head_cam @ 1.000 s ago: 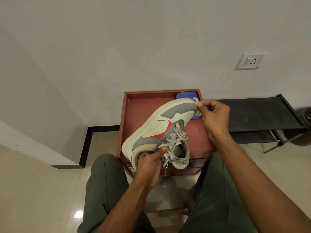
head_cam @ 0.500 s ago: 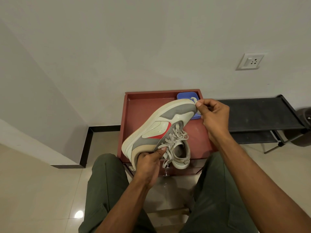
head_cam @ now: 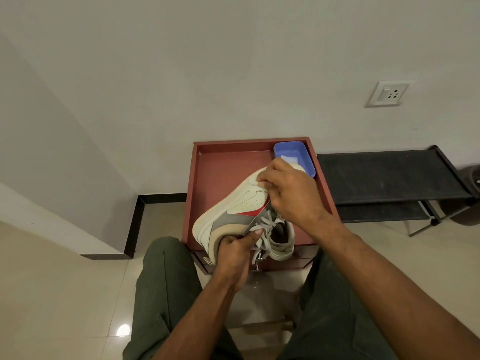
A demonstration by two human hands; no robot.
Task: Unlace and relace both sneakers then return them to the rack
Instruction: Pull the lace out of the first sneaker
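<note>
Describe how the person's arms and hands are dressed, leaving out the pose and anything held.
Both forearms are bare, with no sleeves in view. The left hand and the right hand wear no gloves, and no rings, watch or bands show. Below them, the legs are in dark olive-green trousers.

So the right hand (head_cam: 291, 193) isn't out at the toe tip of the sneaker (head_cam: 233, 211) anymore, it's slid back along the top and now sits over the forefoot, right at the upper end of the laces (head_cam: 265, 227). That uncovers more of the blue tray (head_cam: 294, 157) behind. The sneaker itself sits slightly lower.
</note>
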